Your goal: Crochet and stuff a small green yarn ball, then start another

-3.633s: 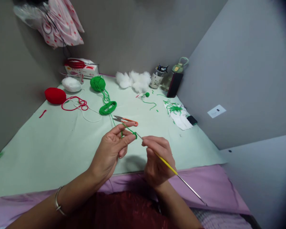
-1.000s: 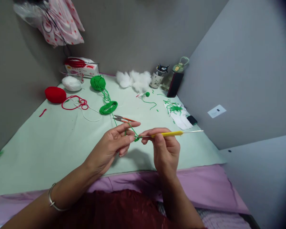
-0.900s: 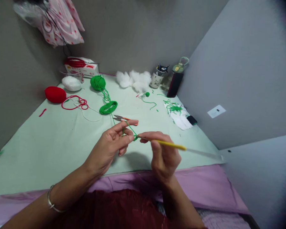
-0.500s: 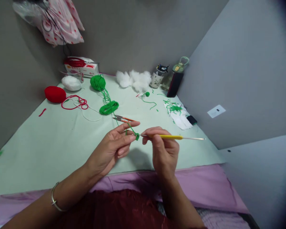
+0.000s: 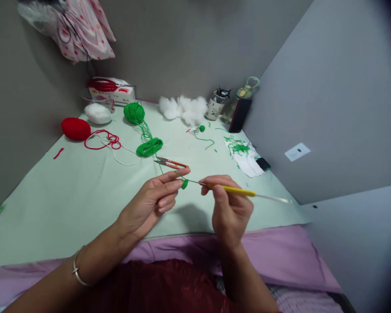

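Between the thumb and fingers of my left hand (image 5: 156,198) is a small green crochet piece (image 5: 184,184). Green yarn passes over my extended left index finger and runs back to a loose skein (image 5: 149,148). My right hand (image 5: 230,208) grips the yellow handle of a crochet hook (image 5: 236,190) like a pencil. The hook's thin metal shaft points left and its end meets the green piece; the very tip is hard to make out. Just beyond my left fingertips, orange-handled thread snips (image 5: 172,163) lie on the table.
A green yarn ball (image 5: 134,113), white yarn ball (image 5: 98,114) and red yarn ball (image 5: 75,129) sit at the back left. White stuffing (image 5: 183,109), a pen cup (image 5: 215,107) and a bottle (image 5: 230,111) stand along the back. Green yarn scraps (image 5: 239,148) lie on white paper at right.
My right hand has shifted slightly right and down with the crochet hook, which now tilts more. The green crochet piece has moved a little left and up, and more of the snips shows.
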`<action>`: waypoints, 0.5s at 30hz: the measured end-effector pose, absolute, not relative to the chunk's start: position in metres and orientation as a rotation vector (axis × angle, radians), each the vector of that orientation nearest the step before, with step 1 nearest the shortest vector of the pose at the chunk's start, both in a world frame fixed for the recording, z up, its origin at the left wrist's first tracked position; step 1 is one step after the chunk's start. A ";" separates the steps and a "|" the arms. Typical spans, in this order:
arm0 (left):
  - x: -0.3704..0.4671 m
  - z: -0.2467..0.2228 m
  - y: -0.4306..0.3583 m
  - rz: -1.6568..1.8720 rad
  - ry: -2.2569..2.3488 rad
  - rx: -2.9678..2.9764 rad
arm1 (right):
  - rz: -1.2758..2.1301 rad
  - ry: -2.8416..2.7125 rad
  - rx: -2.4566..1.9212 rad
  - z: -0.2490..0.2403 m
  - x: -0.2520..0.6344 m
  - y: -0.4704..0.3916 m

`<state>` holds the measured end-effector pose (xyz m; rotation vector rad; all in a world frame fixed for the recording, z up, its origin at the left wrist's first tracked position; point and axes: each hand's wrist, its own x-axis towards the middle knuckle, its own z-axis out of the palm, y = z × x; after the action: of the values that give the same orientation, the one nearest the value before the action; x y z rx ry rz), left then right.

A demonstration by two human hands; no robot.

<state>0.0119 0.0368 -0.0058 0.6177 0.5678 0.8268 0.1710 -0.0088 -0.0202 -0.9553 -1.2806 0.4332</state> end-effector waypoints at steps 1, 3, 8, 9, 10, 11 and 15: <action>0.012 -0.005 0.037 0.852 0.572 0.634 | 0.558 -1.187 -0.916 -0.018 0.172 -0.008; 0.012 -0.003 0.035 0.902 0.593 0.677 | 0.750 -1.088 -0.834 -0.016 0.171 -0.006; 0.014 0.000 0.030 0.907 0.627 0.729 | 0.827 -1.110 -0.825 -0.021 0.168 -0.004; 0.014 0.000 0.030 0.894 0.626 0.729 | 0.819 -1.103 -0.834 -0.022 0.168 -0.004; 0.014 -0.001 0.029 0.882 0.622 0.729 | 0.816 -1.093 -0.840 -0.023 0.168 -0.005; 0.014 -0.001 0.029 0.867 0.616 0.730 | 0.820 -1.084 -0.844 -0.023 0.168 -0.005; 0.012 -0.001 0.030 0.814 0.550 0.705 | 0.832 -1.047 -0.849 -0.023 0.171 -0.005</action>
<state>0.0119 0.0300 -0.0014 0.7045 0.5500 0.8136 0.1713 -0.0051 -0.0227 -0.8491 -1.0466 0.8316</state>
